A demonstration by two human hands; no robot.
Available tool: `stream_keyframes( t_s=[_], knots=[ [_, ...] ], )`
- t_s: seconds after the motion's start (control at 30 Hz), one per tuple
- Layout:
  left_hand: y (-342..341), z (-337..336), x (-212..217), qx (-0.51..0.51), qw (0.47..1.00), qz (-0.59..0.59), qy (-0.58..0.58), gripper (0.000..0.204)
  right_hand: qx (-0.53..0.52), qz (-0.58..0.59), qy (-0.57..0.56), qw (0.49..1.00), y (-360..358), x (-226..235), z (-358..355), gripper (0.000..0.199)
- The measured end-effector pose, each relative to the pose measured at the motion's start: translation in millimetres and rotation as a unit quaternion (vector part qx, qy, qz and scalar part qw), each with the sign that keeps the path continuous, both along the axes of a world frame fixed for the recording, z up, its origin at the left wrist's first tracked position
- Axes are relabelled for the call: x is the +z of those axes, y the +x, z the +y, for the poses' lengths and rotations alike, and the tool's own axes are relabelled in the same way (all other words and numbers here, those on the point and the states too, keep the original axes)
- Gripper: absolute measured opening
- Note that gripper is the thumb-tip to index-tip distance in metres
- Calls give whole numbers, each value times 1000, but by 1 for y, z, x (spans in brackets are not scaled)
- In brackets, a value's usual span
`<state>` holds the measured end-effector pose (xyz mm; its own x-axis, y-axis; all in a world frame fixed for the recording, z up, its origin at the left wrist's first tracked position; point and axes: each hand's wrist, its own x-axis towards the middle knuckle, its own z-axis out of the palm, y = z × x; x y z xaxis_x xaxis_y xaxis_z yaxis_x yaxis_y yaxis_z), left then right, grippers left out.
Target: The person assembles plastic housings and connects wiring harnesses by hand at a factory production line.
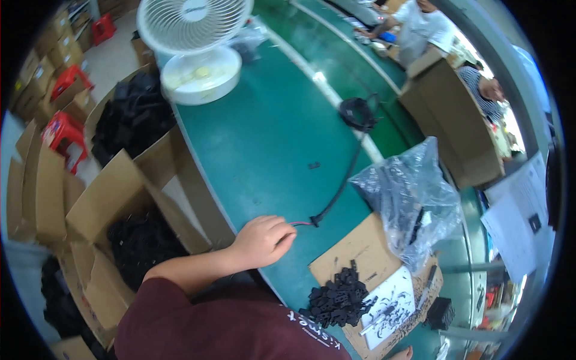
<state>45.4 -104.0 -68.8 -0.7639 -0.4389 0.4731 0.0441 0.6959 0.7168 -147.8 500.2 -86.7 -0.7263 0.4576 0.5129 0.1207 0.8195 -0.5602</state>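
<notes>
My left hand [263,241] rests over the near-left edge of the green table, fingers curled closed. A thin red wire runs in under its knuckles; what else lies inside the grip is hidden. That wire comes from a black cable [337,195], which leads across the tabletop to a dark coil [357,114]. Only a small bit of my right hand [403,354] shows at the bottom edge, beside a white board [393,294] strewn with black scraps. Left of this board lies a heap of small black plastic parts [337,298] on cardboard [360,249].
A white fan [201,75] stands at the table's far left. Open cartons [120,198] with black parts line the left side. To the right are a clear plastic bag [414,192], a knife [428,285], a black block [441,313] and a tall carton [450,114]. People sit beyond.
</notes>
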Motion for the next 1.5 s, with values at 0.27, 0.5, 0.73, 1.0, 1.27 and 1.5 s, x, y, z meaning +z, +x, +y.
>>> stream_keyframes(
  t_s=[0.27, 0.5, 0.73, 1.0, 1.27, 1.5],
  knots=[
    [10, 4, -8, 20, 1000, -6, 12, 3, 31, -12, -89, 995, -26, -41, 18, 19],
    [3, 10, -9, -3, 1000, 9, 28, 2, -3, 26, -152, 988, -13, -40, 25, 14],
    [6, 5, -10, 8, 999, -15, 50, 0, -8, 15, -141, 990, -12, -37, 14, 14],
    [5, 5, -6, 7, 998, -35, 51, 1, -9, 3, -157, 988, -14, -33, 9, 14],
    [6, 7, -10, 8, 998, -18, 67, 1, -4, 10, -162, 987, -14, -31, 3, 14],
    [6, 6, -8, 1, 998, -40, 56, 1, 1, 6, -155, 988, -12, -41, 19, 16]
  ],
)
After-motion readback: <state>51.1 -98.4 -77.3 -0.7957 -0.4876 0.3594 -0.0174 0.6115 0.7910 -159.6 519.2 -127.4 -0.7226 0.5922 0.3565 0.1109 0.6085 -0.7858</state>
